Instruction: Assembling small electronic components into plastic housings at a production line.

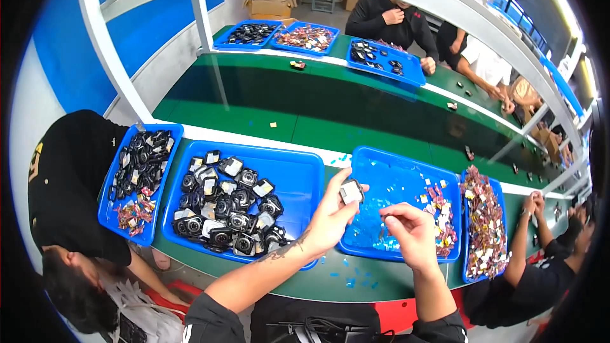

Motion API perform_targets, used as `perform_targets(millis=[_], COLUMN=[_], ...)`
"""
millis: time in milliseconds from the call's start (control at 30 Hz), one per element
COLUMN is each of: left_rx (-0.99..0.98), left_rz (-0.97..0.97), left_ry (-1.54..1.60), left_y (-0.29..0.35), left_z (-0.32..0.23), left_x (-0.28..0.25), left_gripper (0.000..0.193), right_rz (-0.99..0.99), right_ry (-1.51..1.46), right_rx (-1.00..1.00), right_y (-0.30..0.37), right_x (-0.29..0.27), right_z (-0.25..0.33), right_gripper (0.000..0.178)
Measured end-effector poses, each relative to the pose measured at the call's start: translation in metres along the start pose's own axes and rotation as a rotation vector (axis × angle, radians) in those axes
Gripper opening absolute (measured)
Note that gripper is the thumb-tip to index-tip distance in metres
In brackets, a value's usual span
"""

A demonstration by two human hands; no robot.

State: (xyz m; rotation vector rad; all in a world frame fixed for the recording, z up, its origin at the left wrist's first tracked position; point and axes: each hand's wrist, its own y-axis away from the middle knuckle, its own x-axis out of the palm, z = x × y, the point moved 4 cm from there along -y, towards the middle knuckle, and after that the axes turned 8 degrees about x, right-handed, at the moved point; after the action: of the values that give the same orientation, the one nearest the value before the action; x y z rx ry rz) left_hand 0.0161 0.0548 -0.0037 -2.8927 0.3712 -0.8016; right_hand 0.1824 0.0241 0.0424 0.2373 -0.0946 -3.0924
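My left hand (327, 221) is closed around a small dark watch case (351, 192), its pale square face turned up. Close by on the right, my right hand (413, 234) has thumb and forefinger pinched together; whatever is between them is too small to make out. Both hands are over a blue tray (406, 156) with bits of blue film and, along its right side, small reddish-and-white parts (440, 206). To the left, a second blue tray (305, 165) holds many black watch cases (238, 200), some with pale squares.
A narrow blue tray (173, 136) of black parts stands far left, beside a bending person (76, 178). On the right is a tray heaped with reddish parts (484, 228). Beyond runs a green conveyor belt (305, 101); co-workers sit opposite and at right. White frame posts (114, 57) rise at left.
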Motion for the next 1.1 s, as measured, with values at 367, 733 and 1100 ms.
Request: perform_targets(millis=[367,733,1100], left_rx=[0.211,-0.300,-0.405], left_rz=[0.220,0.274,0.259], left_ry=[-0.535,0.032,0.166], left_y=[0.008,0.014,0.017], left_z=[-0.012,0.003,0.007], left_x=[0.014,0.014,0.015], left_gripper=[0.025,0.020,0.014], right_rz=[0.067,0.384,0.285], right_ry=[-0.174,-0.435,-0.066], right_rx=[-0.061,-0.077,-0.386], right_y=[0.001,0.001,0.015], right_x=[-0.009,0.003,0.007], right_z=[-0.007,-0.024,-0.010], right_gripper=[0.014,0.021,0.022])
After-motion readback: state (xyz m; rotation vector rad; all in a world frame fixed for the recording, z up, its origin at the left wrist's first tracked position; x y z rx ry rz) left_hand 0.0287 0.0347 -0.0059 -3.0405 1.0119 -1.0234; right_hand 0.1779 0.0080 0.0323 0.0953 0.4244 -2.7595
